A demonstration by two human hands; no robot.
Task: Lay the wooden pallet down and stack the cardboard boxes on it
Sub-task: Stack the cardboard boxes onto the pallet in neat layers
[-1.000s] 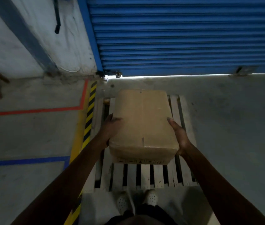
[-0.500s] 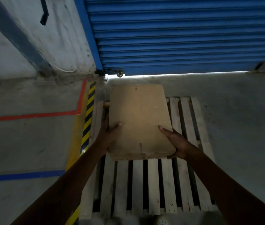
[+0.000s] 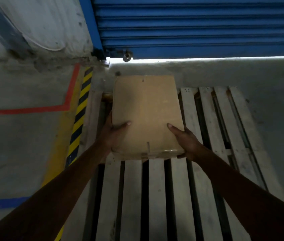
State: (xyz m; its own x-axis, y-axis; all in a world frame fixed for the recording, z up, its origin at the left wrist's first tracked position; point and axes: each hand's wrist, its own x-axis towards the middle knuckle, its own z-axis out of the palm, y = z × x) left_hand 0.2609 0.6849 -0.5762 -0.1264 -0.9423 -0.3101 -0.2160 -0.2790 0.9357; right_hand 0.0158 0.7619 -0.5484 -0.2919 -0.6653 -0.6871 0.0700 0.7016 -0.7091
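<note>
A pale wooden pallet [image 3: 157, 192] lies flat on the concrete floor, its slats running away from me. A brown cardboard box [image 3: 146, 112] is low over the pallet's far left part; whether it touches the slats I cannot tell. My left hand [image 3: 113, 134] grips the box's left near corner, thumb on top. My right hand [image 3: 186, 140] grips the right near corner, thumb on the lid and fingers under the edge.
A blue roller shutter [image 3: 190, 26] stands just beyond the pallet, with a strip of daylight under it. Yellow-black hazard tape [image 3: 80, 115] runs along the pallet's left side. Red tape [image 3: 33, 108] and blue tape [image 3: 2, 202] mark the floor on the left.
The box has gone down and forward toward the pallet's far left part, both hands still holding it. My view has moved closer over the pallet.
</note>
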